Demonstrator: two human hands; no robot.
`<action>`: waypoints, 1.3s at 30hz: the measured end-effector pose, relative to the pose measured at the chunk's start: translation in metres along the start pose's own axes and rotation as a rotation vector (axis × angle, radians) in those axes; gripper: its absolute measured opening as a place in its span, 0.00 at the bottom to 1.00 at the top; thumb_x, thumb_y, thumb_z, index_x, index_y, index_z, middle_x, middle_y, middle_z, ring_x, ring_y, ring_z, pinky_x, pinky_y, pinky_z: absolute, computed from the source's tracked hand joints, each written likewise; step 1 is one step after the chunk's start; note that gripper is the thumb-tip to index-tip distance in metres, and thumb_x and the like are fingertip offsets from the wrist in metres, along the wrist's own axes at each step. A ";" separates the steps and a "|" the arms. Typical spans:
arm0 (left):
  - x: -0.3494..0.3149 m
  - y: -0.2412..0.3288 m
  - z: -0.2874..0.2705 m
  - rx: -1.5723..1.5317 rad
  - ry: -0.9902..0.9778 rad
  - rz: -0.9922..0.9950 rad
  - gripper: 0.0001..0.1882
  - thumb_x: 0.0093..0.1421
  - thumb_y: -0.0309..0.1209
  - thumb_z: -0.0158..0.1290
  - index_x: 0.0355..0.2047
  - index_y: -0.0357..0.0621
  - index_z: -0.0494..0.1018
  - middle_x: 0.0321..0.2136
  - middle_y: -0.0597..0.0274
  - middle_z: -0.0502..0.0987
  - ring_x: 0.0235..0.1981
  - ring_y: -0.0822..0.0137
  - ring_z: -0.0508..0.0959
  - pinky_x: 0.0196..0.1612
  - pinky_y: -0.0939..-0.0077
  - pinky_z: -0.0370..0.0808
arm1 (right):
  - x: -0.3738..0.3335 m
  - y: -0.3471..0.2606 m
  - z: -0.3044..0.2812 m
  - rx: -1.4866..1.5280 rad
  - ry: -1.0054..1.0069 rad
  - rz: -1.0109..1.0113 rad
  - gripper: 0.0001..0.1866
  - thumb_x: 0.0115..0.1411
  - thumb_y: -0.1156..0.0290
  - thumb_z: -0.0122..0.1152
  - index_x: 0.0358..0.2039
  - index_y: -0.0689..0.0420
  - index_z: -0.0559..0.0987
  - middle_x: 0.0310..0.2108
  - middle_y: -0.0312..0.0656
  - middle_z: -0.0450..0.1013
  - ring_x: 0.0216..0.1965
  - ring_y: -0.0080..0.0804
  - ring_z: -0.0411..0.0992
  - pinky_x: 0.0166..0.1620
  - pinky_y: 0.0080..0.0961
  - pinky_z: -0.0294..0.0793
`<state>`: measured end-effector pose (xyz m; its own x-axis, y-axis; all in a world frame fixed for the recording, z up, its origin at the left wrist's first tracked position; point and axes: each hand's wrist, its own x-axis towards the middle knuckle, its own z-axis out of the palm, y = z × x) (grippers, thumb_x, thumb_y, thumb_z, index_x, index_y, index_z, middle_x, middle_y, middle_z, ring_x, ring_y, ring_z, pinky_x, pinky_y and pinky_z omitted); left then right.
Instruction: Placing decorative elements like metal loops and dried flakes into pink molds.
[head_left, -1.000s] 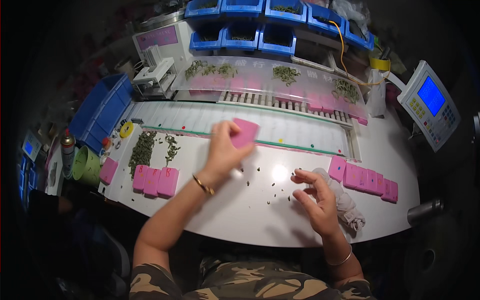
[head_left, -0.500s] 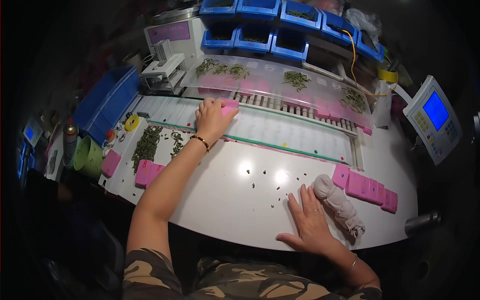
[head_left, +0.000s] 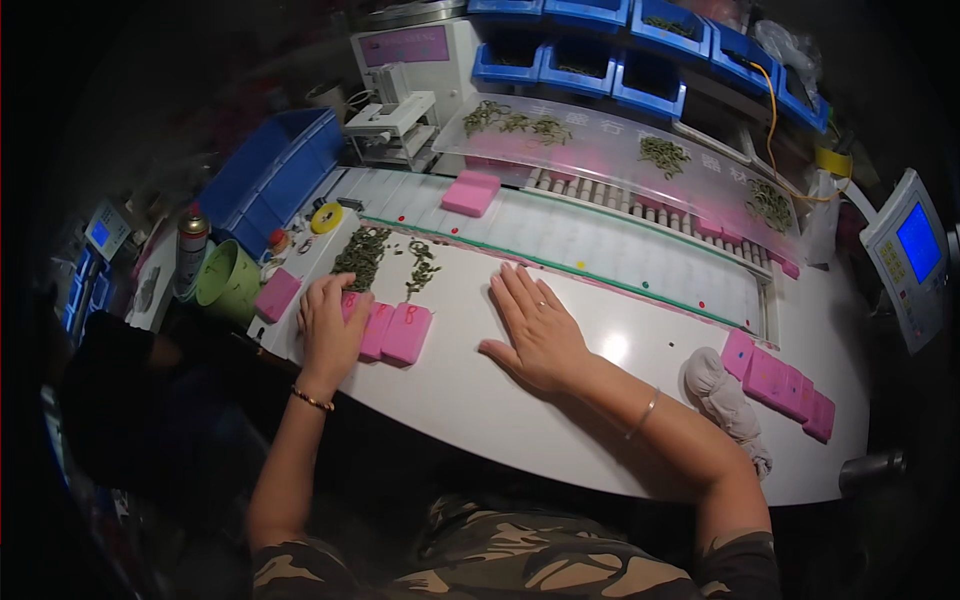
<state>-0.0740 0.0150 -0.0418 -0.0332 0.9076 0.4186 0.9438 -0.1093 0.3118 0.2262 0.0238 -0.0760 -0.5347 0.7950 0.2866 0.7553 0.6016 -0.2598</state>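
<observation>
A row of pink blocks (head_left: pixel 406 334) with red marks lies on the white table's left part. My left hand (head_left: pixel 333 330) is closed over the leftmost block of that row, which its fingers mostly hide. To the right, my right hand (head_left: pixel 540 335) rests palm down on the table with fingers stretched out, holding nothing. Another pink block (head_left: pixel 471 194) sits alone on the pale conveyor strip (head_left: pixel 540 232). Just beyond my left hand lie a heap of green curled pieces (head_left: pixel 362 258) and a smaller cluster (head_left: pixel 421 268).
At right are a rolled grey cloth (head_left: pixel 722 400), more pink blocks (head_left: pixel 766 374) and a keypad display (head_left: pixel 915 245). A green cup (head_left: pixel 228 280), yellow tape roll (head_left: pixel 326 218) and large blue bin (head_left: pixel 275 175) stand left. Blue trays (head_left: pixel 578 70) line the back above a clear sloping panel (head_left: pixel 610 150).
My left hand has let go of the pink block on the strip and come back to the row. My right hand has slid forward and left from beside the cloth. The view has shifted left.
</observation>
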 end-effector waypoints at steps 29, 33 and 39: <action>0.015 0.142 0.052 -0.517 -0.175 0.814 0.12 0.56 0.30 0.59 0.40 0.42 0.75 0.40 0.55 0.78 0.44 0.54 0.77 0.49 0.60 0.73 | -0.152 -0.017 -0.106 0.200 0.082 0.262 0.38 0.47 0.58 0.73 0.56 0.63 0.71 0.56 0.56 0.66 0.57 0.55 0.64 0.58 0.44 0.65; 0.040 0.137 0.091 -0.366 -0.146 1.015 0.12 0.57 0.28 0.56 0.42 0.42 0.75 0.44 0.55 0.77 0.49 0.53 0.76 0.54 0.60 0.72 | -0.155 -0.015 -0.101 0.205 0.093 0.275 0.37 0.48 0.59 0.74 0.55 0.64 0.72 0.56 0.56 0.65 0.56 0.55 0.64 0.57 0.43 0.66; 0.078 0.075 0.087 -0.183 -0.060 1.048 0.12 0.55 0.25 0.53 0.41 0.40 0.76 0.43 0.54 0.79 0.47 0.55 0.78 0.53 0.62 0.74 | -0.154 -0.016 -0.101 0.125 0.059 0.274 0.37 0.48 0.58 0.73 0.56 0.63 0.71 0.53 0.53 0.66 0.51 0.52 0.67 0.53 0.40 0.70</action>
<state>0.0232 0.1132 -0.0599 0.7881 0.3427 0.5113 0.4277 -0.9022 -0.0546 0.3350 -0.1156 -0.0229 -0.2920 0.9252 0.2424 0.8140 0.3735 -0.4449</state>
